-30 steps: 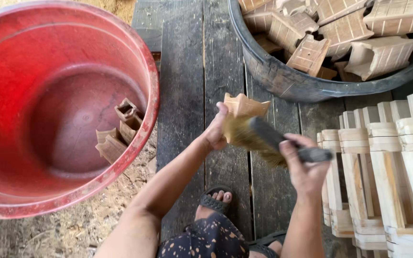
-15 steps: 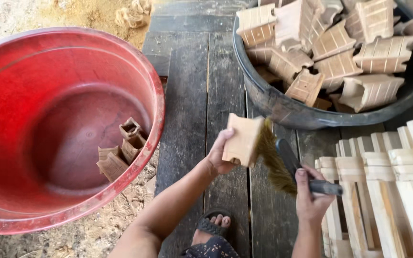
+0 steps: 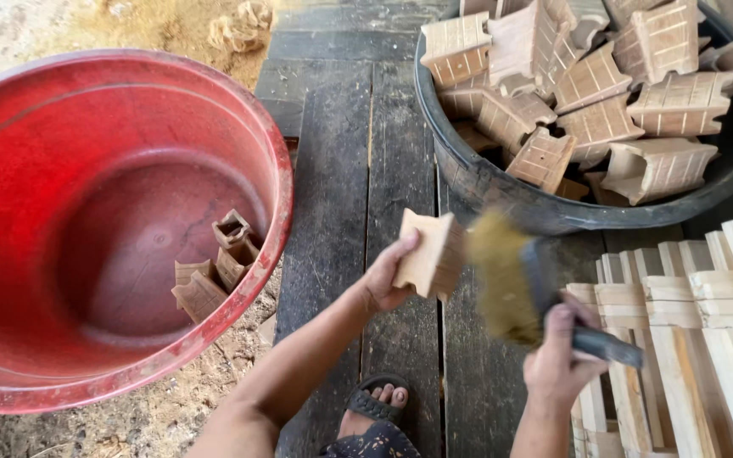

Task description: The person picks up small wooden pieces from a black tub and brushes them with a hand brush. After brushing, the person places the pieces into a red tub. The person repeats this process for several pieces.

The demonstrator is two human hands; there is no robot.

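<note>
The right hand (image 3: 560, 360) is closed around a dark-handled brush (image 3: 519, 284), its bristles blurred just beside a pale wooden block (image 3: 428, 253) pinched in the left hand (image 3: 388, 276). Four darker blocks (image 3: 214, 267) lie in the red tub (image 3: 129, 220) (few so far); the black basin (image 3: 502, 191) beyond remains heaped, so most work seems left.

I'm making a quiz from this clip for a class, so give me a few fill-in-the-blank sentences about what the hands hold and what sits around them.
1. The left hand holds a small ____ block.
2. The right hand grips a ____ with yellowish bristles beside that block.
3. The tub holding a few dark pieces is ____ in colour.
4. The black basin full of pale carved pieces stands to the person's ____.

Missing words: wooden; brush; red; right
</note>
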